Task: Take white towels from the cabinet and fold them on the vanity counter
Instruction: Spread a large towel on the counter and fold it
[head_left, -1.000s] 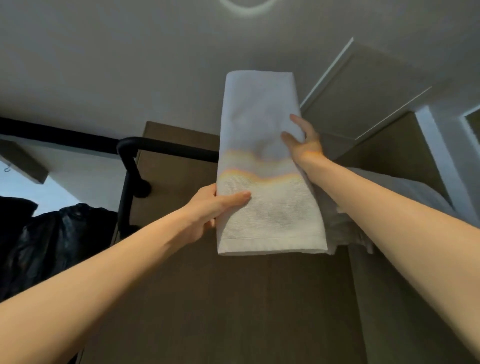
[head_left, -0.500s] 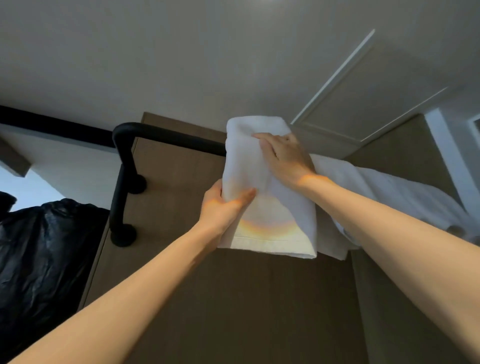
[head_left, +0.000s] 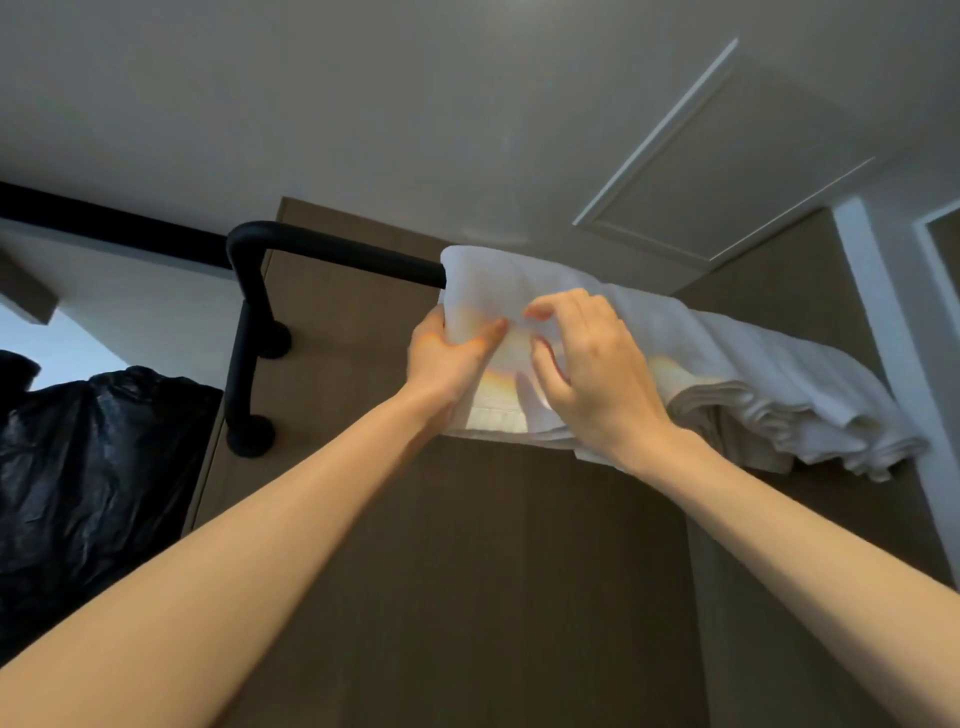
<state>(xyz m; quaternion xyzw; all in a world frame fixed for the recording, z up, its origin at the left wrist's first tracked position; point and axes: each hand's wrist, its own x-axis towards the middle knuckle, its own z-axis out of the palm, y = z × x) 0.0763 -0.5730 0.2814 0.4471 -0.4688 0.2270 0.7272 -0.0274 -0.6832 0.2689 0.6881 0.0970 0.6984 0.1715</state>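
Thick folded white towel (head_left: 488, 291), hemmed at the near end, tinged by orange glare. Rests high atop the brown cabinet (head_left: 467, 571), left of more stacked towels (head_left: 779, 384), beside a black pipe rail (head_left: 332, 249), under a grey ceiling (head_left: 363, 104). Runs lengthwise away from the camera, hem nearest. Clamped at its left edge in the left hand (head_left: 447, 364) grip; pinched on its front by the curled right hand (head_left: 592, 374).

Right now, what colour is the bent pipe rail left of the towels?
The pipe rail is plain black; the head view shows it best.
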